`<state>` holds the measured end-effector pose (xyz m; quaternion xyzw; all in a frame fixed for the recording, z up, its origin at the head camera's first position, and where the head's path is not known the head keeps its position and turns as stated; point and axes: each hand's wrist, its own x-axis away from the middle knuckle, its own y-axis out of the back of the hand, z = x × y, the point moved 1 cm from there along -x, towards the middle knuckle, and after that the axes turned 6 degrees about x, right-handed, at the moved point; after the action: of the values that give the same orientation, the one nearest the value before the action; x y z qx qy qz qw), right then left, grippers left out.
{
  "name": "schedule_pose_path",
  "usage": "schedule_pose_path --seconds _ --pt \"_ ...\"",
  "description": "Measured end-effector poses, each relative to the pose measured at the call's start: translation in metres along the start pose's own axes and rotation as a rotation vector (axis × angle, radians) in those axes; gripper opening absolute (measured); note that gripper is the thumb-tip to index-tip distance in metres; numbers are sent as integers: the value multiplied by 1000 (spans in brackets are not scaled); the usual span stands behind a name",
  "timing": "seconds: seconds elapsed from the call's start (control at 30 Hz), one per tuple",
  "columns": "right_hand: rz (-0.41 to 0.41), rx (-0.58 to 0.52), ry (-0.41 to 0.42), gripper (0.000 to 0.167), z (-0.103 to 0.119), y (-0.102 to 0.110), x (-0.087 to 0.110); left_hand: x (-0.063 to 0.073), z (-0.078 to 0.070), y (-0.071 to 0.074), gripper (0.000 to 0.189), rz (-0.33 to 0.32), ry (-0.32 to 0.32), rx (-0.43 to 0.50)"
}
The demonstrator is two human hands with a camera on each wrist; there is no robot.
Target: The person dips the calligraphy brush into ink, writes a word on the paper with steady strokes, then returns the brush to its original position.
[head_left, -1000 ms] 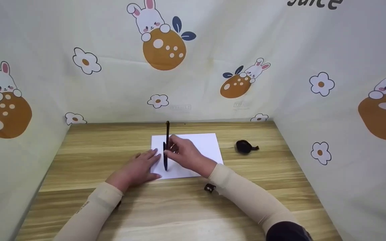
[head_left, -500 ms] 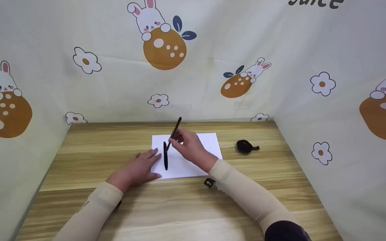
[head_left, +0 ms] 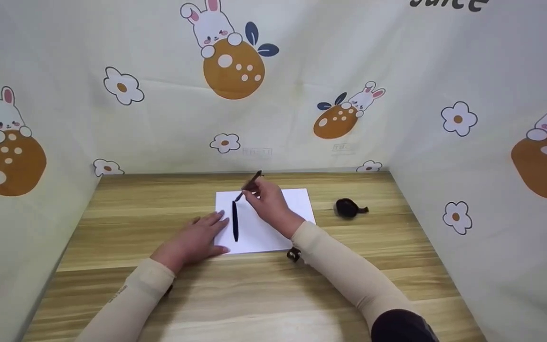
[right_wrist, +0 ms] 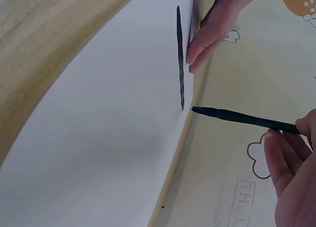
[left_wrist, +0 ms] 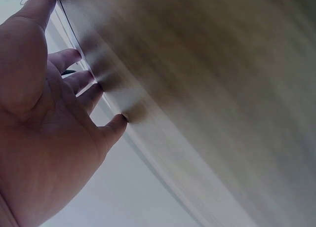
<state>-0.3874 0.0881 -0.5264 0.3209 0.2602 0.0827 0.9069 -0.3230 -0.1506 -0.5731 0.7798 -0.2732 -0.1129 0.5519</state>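
Note:
My right hand [head_left: 271, 202] pinches a slim dark brush [head_left: 251, 182], its handle tilted up to the right. The brush tip is close to the far end of a thick black stroke [head_left: 235, 222] on a white sheet of paper [head_left: 266, 235]. In the right wrist view, the tapered tip of the brush [right_wrist: 242, 117] looks slightly apart from the paper, just past the stroke's end. On the sheet's left edge rests my left hand [head_left: 196, 240], fingers spread and fairly straight. The left wrist view shows its fingertips [left_wrist: 118, 121] on the surface.
A small black cup with a short handle [head_left: 346, 208] stands right of the paper on the wooden table [head_left: 235, 304]. Patterned cloth walls [head_left: 174, 123] close off the back and both sides. A small black piece [head_left: 294, 254] sits at the right wrist.
The right hand has carried the brush tip away from me along the black stroke to its far end. The brush has gone from upright to leaning right. The left hand stays put.

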Motion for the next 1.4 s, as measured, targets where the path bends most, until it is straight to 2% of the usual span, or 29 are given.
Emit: schedule_pose_path --seconds 0.2,0.47,0.67,1.03,1.4 --pt "12 24 -22 8 -2 -4 -5 0 0 0 87 1 -2 12" --pt "30 5 -8 8 -5 -9 -6 1 1 -2 85 -23 -35 18" --pt "40 4 -3 7 -7 -10 -6 0 1 -2 85 -20 -28 23" --pt "85 46 -29 9 -11 -8 -1 1 2 -2 87 4 -10 44" --pt "129 47 -54 7 -8 -2 8 -1 4 -2 87 -19 -26 31"
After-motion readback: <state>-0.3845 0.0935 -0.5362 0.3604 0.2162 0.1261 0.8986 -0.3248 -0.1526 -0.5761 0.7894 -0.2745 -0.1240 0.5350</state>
